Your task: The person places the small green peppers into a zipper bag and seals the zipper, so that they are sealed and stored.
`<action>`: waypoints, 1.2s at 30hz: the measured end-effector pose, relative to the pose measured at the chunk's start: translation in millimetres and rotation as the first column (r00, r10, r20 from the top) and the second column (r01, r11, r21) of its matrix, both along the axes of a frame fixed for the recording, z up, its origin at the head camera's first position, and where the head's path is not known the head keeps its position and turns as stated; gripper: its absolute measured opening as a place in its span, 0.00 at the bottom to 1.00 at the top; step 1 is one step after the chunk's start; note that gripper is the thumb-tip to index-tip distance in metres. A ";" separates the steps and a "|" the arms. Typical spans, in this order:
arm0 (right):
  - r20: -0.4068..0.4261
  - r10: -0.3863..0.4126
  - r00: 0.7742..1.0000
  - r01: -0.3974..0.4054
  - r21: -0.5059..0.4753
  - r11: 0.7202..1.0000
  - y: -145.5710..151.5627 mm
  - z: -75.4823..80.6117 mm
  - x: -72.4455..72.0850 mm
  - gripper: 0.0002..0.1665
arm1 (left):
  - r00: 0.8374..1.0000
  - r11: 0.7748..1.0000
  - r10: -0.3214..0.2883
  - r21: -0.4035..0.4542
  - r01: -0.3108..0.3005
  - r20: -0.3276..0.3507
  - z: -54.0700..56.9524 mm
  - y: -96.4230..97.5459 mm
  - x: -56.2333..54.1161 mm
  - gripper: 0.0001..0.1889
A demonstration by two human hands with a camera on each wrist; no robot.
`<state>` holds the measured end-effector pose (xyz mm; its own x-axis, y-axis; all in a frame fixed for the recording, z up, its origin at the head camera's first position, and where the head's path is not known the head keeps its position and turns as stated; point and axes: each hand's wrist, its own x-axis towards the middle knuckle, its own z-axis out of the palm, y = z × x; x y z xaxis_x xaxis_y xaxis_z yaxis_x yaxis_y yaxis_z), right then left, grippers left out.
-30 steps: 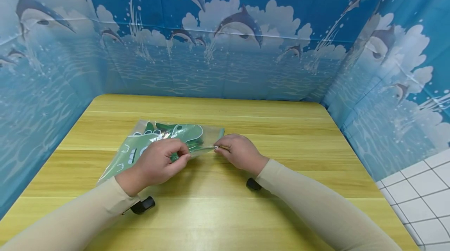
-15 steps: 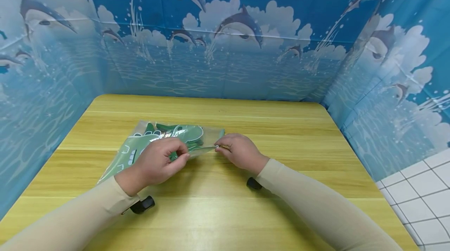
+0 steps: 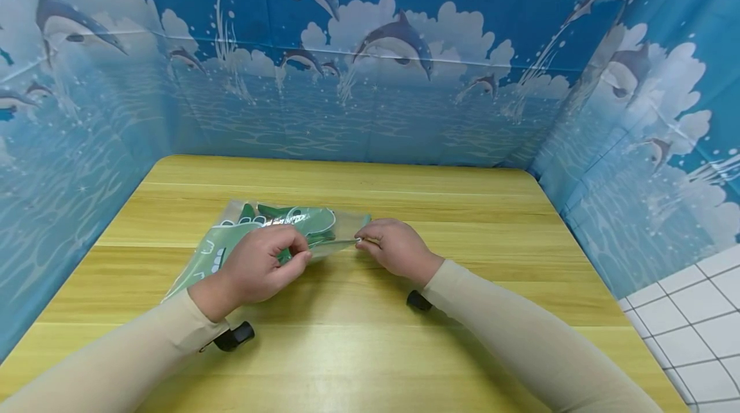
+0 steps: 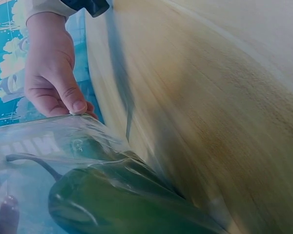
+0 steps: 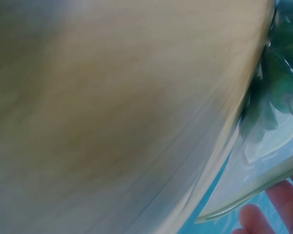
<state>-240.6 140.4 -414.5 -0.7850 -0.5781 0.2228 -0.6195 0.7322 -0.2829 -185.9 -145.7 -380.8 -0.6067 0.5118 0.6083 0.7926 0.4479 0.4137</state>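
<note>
A clear zip bag (image 3: 341,227) with a green cartoon-dinosaur print lies on the left half of the table. My left hand (image 3: 260,265) reaches over it and pinches the bag's near edge between thumb and forefinger. At the bag's right end, my right hand (image 3: 399,249) pinches the small white slider (image 3: 358,240) on the green zip strip. Through the film in the left wrist view show a rounded green thing (image 4: 107,200) with a curved stem and part of a dark purple thing (image 4: 5,207). Further green shapes (image 5: 283,73) show in the right wrist view.
The wood-grain table (image 3: 462,220) stretches around the bag on every side. A blue dolphin-print curtain (image 3: 370,111) hangs behind it and along both sides. White tiles (image 3: 694,310) show at the lower right. Each wrist wears a black camera (image 3: 234,337).
Both hands keep their pinch on the bag. The right hand and the bag's right end have shifted very slightly right; otherwise little differs.
</note>
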 end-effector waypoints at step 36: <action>0.032 -0.038 0.999 0.038 -0.012 0.999 6.1 -5.1 -8.4 0.12 | 0.997 0.997 -0.025 0.073 0.030 -0.068 4.1 1.0 2.6 0.13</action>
